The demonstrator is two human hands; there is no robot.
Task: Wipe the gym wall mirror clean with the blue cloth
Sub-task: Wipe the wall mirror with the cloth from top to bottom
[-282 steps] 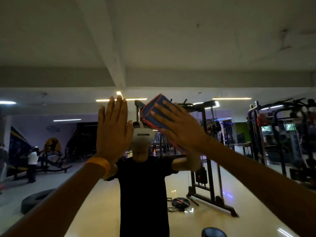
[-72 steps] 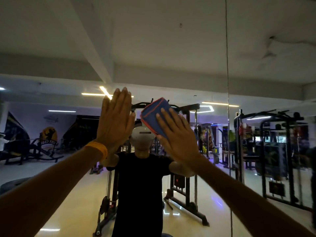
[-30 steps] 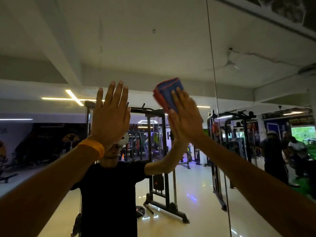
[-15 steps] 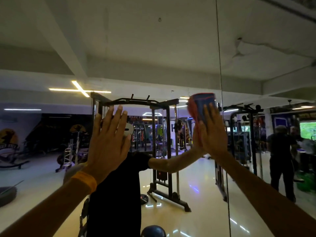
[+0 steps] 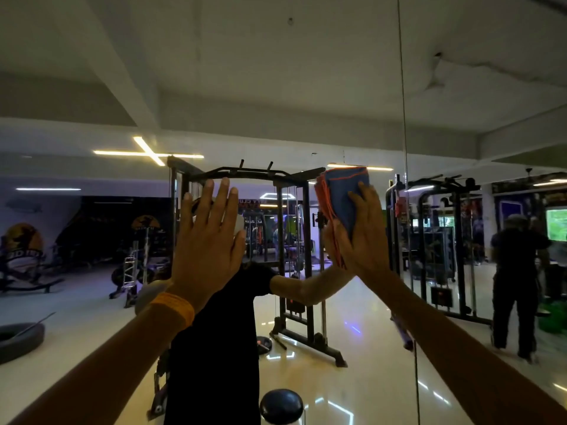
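Observation:
The wall mirror (image 5: 276, 87) fills the view and reflects the gym and my own body in a black shirt. My right hand (image 5: 359, 237) presses the folded blue cloth (image 5: 343, 191), which has an orange edge, flat against the glass with straight fingers, just left of the vertical mirror seam (image 5: 405, 179). The cloth sticks out above my fingertips. My left hand (image 5: 208, 243), with an orange wristband, lies flat on the mirror with spread fingers, to the left of the cloth.
The reflection shows a black cable machine (image 5: 294, 271) on a glossy floor, a tyre (image 5: 18, 338) at the left, a dark ball (image 5: 280, 406) low in the middle, and a person in dark clothes (image 5: 515, 286) at the right.
My right hand has slid the cloth to the right and down, toward the mirror seam. My left hand has shifted lower on the glass, and my view has turned right.

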